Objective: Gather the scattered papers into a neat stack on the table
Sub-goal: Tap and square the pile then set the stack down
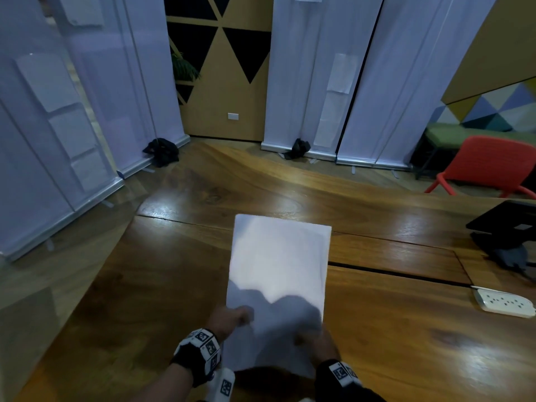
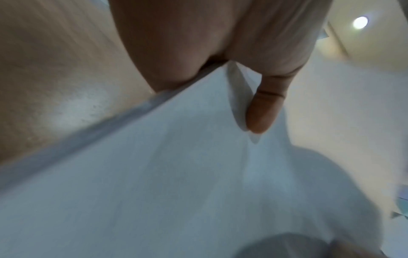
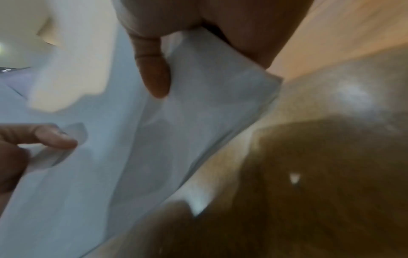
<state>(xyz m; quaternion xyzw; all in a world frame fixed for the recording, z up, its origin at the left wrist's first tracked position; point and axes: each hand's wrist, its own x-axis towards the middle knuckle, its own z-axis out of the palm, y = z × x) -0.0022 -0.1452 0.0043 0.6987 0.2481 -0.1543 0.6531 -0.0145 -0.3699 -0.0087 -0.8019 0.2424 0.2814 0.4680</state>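
A stack of white papers point(image 1: 280, 268) is held up over the wooden table point(image 1: 406, 329), its far end tilted away from me. My left hand point(image 1: 233, 319) pinches the near left edge, thumb on top. My right hand point(image 1: 313, 340) pinches the near right corner. In the left wrist view the thumb point(image 2: 262, 111) lies on the papers point(image 2: 176, 174) and the palm grips the edge. The right wrist view shows my right thumb point(image 3: 154, 76) pressing the papers point(image 3: 198, 113), with the left hand's fingers point(image 3: 50, 137) on the other side.
A white power strip point(image 1: 504, 306) lies at the table's right edge, with a black device point(image 1: 504, 227) behind it. A slot point(image 1: 400, 274) runs across the table. A red chair point(image 1: 490, 166) stands at the far right. White banner stands point(image 1: 319, 82) line the floor beyond.
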